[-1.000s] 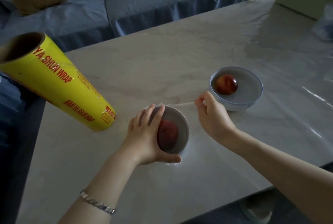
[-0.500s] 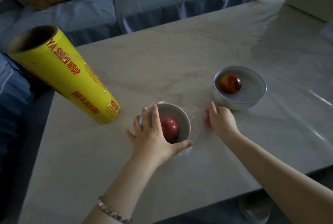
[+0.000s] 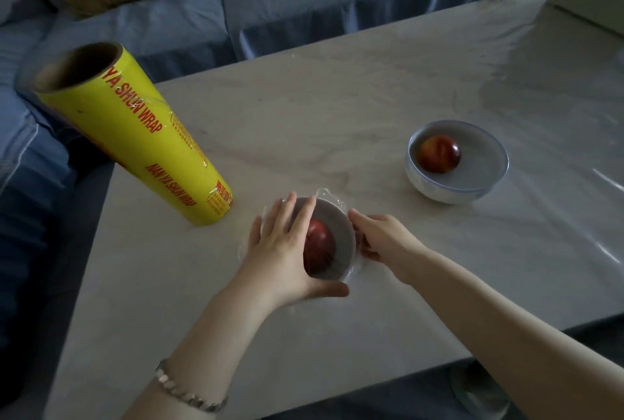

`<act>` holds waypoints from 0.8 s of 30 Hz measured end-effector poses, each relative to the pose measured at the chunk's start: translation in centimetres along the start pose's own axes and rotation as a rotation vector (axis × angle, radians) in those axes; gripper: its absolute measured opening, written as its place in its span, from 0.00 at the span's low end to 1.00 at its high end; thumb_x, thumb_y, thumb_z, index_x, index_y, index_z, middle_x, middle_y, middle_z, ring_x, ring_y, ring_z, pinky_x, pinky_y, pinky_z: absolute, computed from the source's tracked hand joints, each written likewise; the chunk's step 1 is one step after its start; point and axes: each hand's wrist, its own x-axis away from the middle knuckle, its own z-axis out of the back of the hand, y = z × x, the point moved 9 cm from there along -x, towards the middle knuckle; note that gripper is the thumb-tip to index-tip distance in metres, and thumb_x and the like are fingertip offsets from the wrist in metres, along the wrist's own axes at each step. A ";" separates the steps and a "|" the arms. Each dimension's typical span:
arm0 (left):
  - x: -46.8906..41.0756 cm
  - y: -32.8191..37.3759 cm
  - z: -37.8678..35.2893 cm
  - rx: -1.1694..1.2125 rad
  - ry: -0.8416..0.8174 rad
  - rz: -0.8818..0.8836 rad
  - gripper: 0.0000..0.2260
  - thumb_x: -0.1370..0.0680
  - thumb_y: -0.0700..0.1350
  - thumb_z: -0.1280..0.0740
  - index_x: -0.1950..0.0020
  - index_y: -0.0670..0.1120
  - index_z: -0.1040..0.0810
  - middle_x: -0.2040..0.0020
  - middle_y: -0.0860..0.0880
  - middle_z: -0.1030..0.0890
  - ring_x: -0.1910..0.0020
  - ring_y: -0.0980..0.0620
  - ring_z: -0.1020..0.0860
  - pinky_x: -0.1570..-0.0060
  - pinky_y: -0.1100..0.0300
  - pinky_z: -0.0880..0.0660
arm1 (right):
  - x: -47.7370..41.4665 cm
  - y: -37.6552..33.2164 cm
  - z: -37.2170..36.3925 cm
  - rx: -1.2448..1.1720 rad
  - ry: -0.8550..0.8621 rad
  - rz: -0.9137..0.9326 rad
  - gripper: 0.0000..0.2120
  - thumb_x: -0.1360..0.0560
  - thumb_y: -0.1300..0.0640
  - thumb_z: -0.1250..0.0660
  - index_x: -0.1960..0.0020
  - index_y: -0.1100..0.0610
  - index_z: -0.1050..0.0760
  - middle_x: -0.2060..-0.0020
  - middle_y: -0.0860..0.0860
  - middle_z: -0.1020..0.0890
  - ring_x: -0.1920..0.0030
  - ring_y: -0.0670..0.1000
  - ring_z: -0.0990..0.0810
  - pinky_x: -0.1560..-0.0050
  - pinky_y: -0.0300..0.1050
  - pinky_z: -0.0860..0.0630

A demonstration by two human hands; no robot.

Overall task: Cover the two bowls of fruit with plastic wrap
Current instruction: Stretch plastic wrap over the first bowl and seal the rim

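One bowl seems left. The wrap roll (image 3: 141, 136) lies left of your left hand (image 3: 280, 250). The far bowl (image 3: 439, 191), beyond your right hand (image 3: 385, 240), looks filmed. The near bowl (image 3: 342, 230) sits under your flat left hand, and your right hand tucks the film (image 3: 353, 271), grip unclear.

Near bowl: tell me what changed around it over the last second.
The right hand, which had pinched a stretched strip of wrap up between the bowls, came down and in against the near bowl's right side, bringing the wrap down with it. The left hand stayed spread over the bowl's left rim. The roll and the far bowl with its fruit did not move.
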 end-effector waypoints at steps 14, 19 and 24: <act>-1.1 -0.5 -0.6 -0.040 -0.001 0.086 0.56 0.42 0.71 0.30 0.27 0.62 0.65 0.25 0.49 0.63 0.26 0.44 0.63 0.30 0.44 0.52 | 1.2 -5.0 2.9 -0.018 0.389 0.429 0.14 0.21 0.51 0.47 0.65 0.51 0.40 0.71 0.50 0.32 0.66 0.54 0.31 0.63 0.49 0.32; -1.0 -0.5 -0.4 -0.031 0.029 0.082 0.56 0.43 0.71 0.30 0.27 0.62 0.63 0.25 0.50 0.61 0.26 0.45 0.61 0.30 0.45 0.50 | 1.6 -3.7 5.0 0.159 0.484 0.457 0.12 0.21 0.53 0.46 0.60 0.57 0.36 0.71 0.49 0.32 0.70 0.51 0.34 0.68 0.44 0.39; -1.0 -0.5 -0.5 0.013 0.033 0.095 0.56 0.43 0.70 0.29 0.27 0.63 0.63 0.25 0.52 0.61 0.26 0.48 0.63 0.29 0.46 0.53 | 0.3 -1.6 4.2 0.204 0.477 0.346 0.11 0.20 0.53 0.47 0.57 0.60 0.37 0.69 0.51 0.29 0.65 0.54 0.32 0.62 0.44 0.36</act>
